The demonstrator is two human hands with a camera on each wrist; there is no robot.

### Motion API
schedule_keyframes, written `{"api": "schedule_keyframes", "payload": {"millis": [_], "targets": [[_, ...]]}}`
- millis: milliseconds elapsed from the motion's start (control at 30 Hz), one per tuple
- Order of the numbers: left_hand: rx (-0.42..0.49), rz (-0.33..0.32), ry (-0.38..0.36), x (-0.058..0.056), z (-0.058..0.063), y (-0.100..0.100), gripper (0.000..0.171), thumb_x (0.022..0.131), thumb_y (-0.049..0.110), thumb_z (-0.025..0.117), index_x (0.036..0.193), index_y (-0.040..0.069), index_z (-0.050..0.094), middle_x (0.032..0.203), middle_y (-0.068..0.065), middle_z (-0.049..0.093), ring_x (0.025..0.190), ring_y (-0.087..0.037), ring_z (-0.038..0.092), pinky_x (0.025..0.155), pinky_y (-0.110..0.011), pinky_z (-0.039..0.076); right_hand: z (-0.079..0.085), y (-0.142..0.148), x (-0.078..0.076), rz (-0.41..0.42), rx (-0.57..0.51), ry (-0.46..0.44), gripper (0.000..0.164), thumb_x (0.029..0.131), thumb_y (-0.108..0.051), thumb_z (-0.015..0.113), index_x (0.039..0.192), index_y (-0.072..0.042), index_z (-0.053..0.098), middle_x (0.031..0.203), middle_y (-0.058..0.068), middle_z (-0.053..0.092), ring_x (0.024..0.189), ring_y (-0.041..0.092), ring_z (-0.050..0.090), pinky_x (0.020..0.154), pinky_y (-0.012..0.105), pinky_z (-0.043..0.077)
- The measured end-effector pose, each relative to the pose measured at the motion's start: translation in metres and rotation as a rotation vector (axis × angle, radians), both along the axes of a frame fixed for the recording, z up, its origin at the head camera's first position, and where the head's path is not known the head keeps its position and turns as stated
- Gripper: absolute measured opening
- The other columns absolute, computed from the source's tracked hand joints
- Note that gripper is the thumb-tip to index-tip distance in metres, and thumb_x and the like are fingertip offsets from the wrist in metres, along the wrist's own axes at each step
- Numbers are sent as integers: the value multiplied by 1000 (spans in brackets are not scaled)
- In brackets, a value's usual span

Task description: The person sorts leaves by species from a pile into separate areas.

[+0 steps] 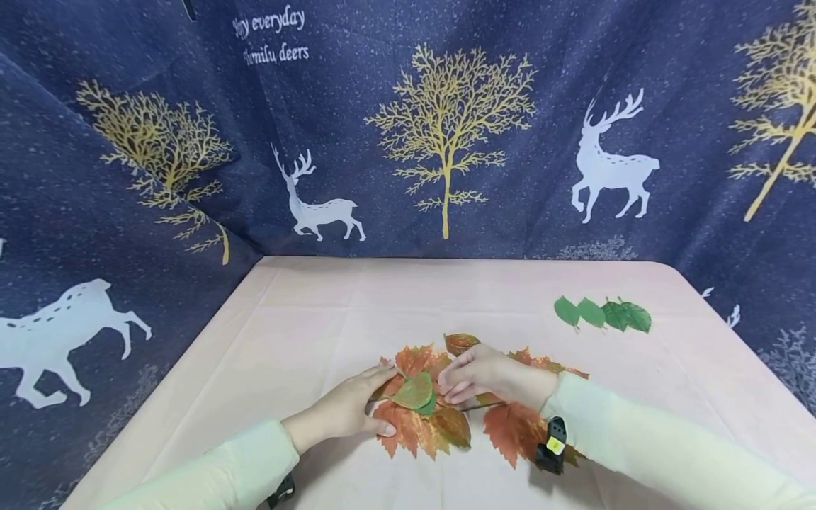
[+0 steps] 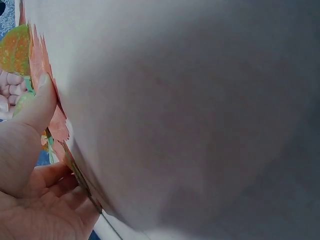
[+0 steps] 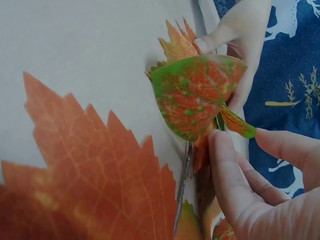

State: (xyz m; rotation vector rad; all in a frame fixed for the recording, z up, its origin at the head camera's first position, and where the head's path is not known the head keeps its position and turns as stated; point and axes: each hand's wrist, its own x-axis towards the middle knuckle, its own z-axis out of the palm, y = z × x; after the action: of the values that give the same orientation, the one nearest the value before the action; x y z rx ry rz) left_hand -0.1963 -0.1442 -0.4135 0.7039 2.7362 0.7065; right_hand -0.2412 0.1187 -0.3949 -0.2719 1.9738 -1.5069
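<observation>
A flat spray of artificial autumn leaves (image 1: pixel 408 428) in orange, red and green lies at the table's near middle. My left hand (image 1: pixel 347 407) holds its left end, thumb and fingers spread around the cluster; in the left wrist view the thumb (image 2: pixel 46 92) presses an orange leaf (image 2: pixel 59 122). My right hand (image 1: pixel 481 375) is bent over the spray's middle. The right wrist view has its fingertips at a small orange-green leaf (image 3: pixel 237 122), beside a broader mottled leaf (image 3: pixel 195 95) and a thin dark stem (image 3: pixel 184 185). A yellow-green leaf (image 1: pixel 414 391) lies between the hands.
Several green leaves (image 1: pixel 591 312) lie in an overlapping row at the back right of the pale pink table (image 1: pixel 306 340). One brownish-orange leaf (image 1: pixel 460 343) sits just beyond my right hand. A dark blue curtain (image 1: pixel 395 212) with deer and trees hangs behind the table.
</observation>
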Motion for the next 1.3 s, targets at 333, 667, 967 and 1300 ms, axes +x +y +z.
{"api": "schedule_keyframes", "payload": {"millis": [333,667,967,1300], "targets": [[-1,-15,10,1,0,1,93,74,39,81,147,1,37,153,-20,36,140,-42,35,112,-57,33,-6,-8,5,11,23,-3,19,87,-3,66,102,8,70,94,18,74,83,24,73,78,36,60],[3,-27,24,1,2,2,94,73,39,82,146,-1,38,151,-23,37,138,-43,36,111,-59,33,-7,-21,6,-53,67,-9,14,86,-2,67,98,4,72,80,10,73,62,11,64,62,25,58],[-13,-25,42,-1,2,2,95,73,38,82,147,-1,37,151,-23,37,137,-44,37,111,-59,33,-9,-34,7,-127,228,40,4,82,-5,70,86,-4,71,64,5,66,53,11,58,49,22,49],[0,-8,4,4,8,3,96,71,37,83,147,-1,36,153,-23,34,139,-43,35,112,-59,31,-11,-51,17,-130,378,266,9,80,-7,76,72,-7,73,57,4,64,44,9,52,41,21,44]]}}
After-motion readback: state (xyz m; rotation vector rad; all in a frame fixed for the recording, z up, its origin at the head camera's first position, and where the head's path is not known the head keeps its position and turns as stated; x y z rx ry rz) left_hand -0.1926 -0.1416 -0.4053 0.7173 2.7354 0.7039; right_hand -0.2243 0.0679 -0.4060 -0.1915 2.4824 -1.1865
